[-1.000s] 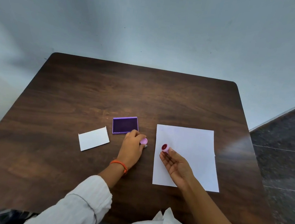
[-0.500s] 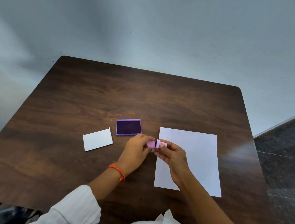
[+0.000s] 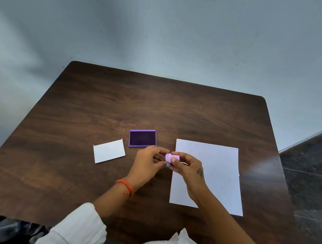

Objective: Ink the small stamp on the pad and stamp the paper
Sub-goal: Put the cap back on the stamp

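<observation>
While both hands pinch small pink cylindrical stamp [image 3: 171,157] above table, left hand [image 3: 146,166] fingers on cap end, right hand [image 3: 188,168] on body: likely recapping, paper apparently stamped. Open purple ink pad [image 3: 142,138] beside; white paper sheet [image 3: 210,176] under right hand.

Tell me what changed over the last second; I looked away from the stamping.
The left hand and right hand came together; the two pink pieces they held apart are now joined as one small stamp in both grips. The ink pad, paper and white card stayed put.
</observation>
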A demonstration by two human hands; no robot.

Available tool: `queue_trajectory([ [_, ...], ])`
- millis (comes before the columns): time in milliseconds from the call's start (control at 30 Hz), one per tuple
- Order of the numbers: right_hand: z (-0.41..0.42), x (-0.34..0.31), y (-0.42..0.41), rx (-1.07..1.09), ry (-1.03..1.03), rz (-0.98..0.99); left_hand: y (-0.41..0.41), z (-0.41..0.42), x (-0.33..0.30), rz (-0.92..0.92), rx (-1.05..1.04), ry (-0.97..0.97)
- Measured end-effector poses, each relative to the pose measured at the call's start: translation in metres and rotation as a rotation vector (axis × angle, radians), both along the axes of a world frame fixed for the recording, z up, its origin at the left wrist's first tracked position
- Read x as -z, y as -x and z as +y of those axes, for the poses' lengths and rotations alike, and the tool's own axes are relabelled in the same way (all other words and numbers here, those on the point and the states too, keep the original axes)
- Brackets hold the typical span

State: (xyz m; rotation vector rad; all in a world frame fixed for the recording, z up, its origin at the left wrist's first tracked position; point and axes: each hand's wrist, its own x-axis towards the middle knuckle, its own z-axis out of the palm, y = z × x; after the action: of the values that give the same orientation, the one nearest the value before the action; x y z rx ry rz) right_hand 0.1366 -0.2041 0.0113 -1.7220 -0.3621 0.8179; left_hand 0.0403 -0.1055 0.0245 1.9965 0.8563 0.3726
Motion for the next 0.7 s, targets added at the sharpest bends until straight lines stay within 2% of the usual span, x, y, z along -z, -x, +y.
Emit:
queue_trajectory([
  [267, -0.001, -0.001, -0.006, -0.059, 0.018, -0.035, 0.002, 0.003, -0.003, -0.006, 0.007, -0.001],
  [500, 0.002, -0.002, -0.004, -0.088, 0.043, 0.062, 0.005, 0.007, -0.006, -0.011, 0.035, -0.008],
  [700, -0.002, 0.0, -0.004, -0.078, -0.022, 0.113, 0.01, 0.009, -0.005, -0.004, 0.008, 0.016],
])
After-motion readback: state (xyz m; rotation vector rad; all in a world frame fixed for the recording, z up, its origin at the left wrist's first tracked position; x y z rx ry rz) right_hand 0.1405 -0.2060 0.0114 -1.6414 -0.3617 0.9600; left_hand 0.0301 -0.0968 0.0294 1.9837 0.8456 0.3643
